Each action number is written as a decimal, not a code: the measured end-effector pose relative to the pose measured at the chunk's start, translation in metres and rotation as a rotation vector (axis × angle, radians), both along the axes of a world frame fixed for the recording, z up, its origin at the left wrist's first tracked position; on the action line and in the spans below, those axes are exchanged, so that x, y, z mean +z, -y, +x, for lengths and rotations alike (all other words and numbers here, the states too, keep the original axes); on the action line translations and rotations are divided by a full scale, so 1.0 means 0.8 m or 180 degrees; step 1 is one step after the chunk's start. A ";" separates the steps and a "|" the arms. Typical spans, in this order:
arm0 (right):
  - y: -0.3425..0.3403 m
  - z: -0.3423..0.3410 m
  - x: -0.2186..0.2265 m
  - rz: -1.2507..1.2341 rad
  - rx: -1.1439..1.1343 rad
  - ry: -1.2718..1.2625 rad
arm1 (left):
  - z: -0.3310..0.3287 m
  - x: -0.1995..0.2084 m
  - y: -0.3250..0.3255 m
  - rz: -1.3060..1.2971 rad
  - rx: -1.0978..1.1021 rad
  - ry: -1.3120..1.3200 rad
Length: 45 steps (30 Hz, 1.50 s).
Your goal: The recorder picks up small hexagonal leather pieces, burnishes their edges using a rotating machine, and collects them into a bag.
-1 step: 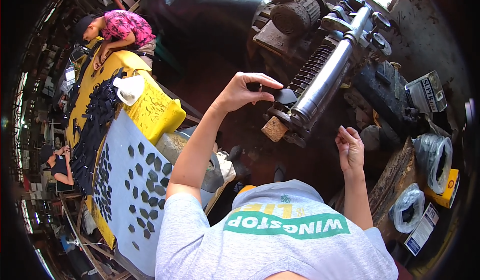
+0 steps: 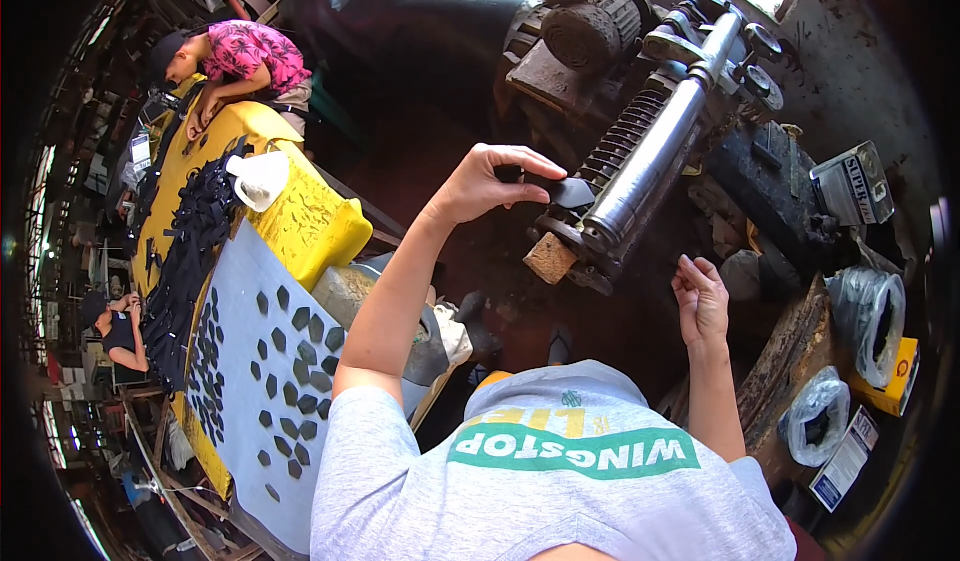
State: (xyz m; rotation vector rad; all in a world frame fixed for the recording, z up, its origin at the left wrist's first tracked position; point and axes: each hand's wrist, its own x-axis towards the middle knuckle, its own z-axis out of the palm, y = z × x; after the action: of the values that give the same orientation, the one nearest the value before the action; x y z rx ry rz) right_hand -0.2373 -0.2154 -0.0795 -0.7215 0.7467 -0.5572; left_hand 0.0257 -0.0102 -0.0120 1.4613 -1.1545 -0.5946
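Observation:
Thumb and fingers of my left hand (image 2: 495, 183) are closed on a small flat dark piece (image 2: 572, 193). Its exposed end looks grey and lies at the near end of a roller machine (image 2: 650, 166), beside the shiny metal cylinder and a row of ringed discs. A block of cork-like brown material (image 2: 549, 258) sits at the machine's near corner, just below that piece. To the right of the machine, my right hand (image 2: 702, 299) hangs in the air with its fingers curled in, touching nothing around it; I see nothing in it.
On my left, a pale sheet (image 2: 235, 361) carries many dark five-sided pieces (image 2: 300, 371). Beyond lie black strips (image 2: 195, 226), a white container (image 2: 260, 179) and a yellow-covered table (image 2: 310, 221). Two people work at the left. Plastic-wrapped rings (image 2: 865, 326) and boxes stand at right.

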 end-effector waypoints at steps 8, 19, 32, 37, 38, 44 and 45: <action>0.001 -0.024 -0.070 -0.0010 -0.0159 -0.0709 | 0.016 -0.021 -0.056 -0.0234 0.0973 -0.1760; -0.086 -0.004 -0.180 -0.0228 0.0693 -0.1792 | -0.001 -0.034 -0.317 -0.2287 0.1338 -0.4902; -0.154 -0.003 -0.259 -0.0684 0.1601 -0.2226 | -0.067 -0.095 -0.701 -0.4199 0.3389 -0.4444; -0.157 -0.008 -0.260 -0.0901 0.1618 -0.2460 | -0.055 -0.135 -0.799 -0.4033 0.5143 -0.4273; -0.155 -0.011 -0.263 -0.1024 0.1691 -0.2512 | -0.053 -0.148 -0.818 -0.3941 0.5467 -0.4095; -0.163 -0.021 -0.256 -0.1470 0.2046 -0.2755 | -0.049 -0.178 -0.865 -0.3024 0.6668 -0.3456; -0.168 -0.023 -0.254 -0.1434 0.1971 -0.2783 | -0.047 -0.181 -0.868 -0.2882 0.6846 -0.3427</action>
State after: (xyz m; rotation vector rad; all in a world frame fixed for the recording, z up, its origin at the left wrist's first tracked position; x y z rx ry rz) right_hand -0.2559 -0.0808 -0.2824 -1.5899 1.1396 0.2106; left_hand -0.0120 0.6842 -0.1571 0.6028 1.0838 0.6389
